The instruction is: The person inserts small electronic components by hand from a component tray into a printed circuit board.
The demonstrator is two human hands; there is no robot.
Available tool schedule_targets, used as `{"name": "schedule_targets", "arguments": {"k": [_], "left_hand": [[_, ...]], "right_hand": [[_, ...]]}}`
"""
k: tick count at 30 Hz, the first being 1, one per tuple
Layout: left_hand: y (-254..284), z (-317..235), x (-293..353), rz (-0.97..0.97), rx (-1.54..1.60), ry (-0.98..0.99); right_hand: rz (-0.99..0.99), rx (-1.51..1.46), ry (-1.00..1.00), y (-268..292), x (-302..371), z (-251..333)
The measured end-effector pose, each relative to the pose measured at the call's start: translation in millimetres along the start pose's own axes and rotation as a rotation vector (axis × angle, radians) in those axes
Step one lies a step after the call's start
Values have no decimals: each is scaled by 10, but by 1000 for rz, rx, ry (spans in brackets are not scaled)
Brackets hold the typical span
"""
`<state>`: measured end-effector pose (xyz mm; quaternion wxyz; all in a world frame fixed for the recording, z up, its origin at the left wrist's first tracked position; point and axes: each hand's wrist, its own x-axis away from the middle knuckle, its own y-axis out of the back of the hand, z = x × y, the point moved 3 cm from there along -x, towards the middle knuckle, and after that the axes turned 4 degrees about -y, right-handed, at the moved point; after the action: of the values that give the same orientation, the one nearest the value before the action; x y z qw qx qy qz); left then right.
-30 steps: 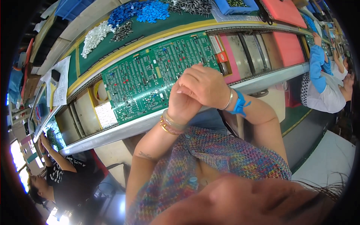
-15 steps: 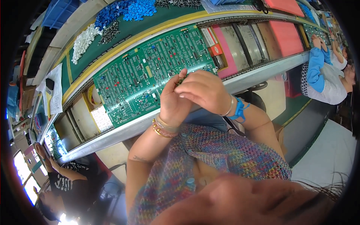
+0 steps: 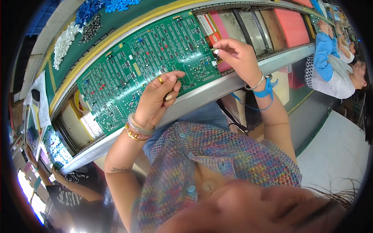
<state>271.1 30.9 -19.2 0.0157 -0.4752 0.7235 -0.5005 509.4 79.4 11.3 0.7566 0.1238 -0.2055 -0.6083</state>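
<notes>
A large green circuit board (image 3: 155,54), crowded with small components, lies on the conveyor in front of me. My left hand (image 3: 157,95) hovers over its near edge with the fingers curled; a few small tan parts (image 3: 168,97) show between them. A gold ring is on one finger, and bangles circle the wrist. My right hand (image 3: 239,58) is at the board's right end, thumb and forefinger pinched around a small part (image 3: 214,50) whose kind I cannot make out. A blue wrist strap (image 3: 266,91) with a cord is on my right wrist.
Beyond the rail lie heaps of white connectors (image 3: 67,42), dark small parts (image 3: 91,29) and blue parts (image 3: 89,11). A metal rail (image 3: 194,95) runs along the near side. A red foam block (image 3: 292,27) sits farther right. Co-workers are at both sides.
My hands, together over the board before, have come apart. The right moved right and away to the board's right end; the left moved left. The view has shifted slightly.
</notes>
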Motion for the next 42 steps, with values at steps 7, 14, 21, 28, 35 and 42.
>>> {"name": "schedule_targets", "arguments": {"k": [7, 14, 21, 28, 35, 42], "left_hand": [[-11, -10, -23, -5, -84, 2], [22, 11, -14, -33, -91, -24], [55, 4, -17, -9, -77, -23], [17, -24, -2, -7, -138, 4], [70, -14, -22, -15, -133, 9], [96, -8, -22, 0, -124, 1]], "right_hand": [[-41, 196, 182, -32, -157, 5], [-51, 353, 326, -68, -229, 6], [-27, 444, 338, -88, -241, 24], [-52, 510, 474, -120, -246, 37], [-98, 525, 582, -148, -275, 24], [-121, 573, 616, -176, -269, 36]]}}
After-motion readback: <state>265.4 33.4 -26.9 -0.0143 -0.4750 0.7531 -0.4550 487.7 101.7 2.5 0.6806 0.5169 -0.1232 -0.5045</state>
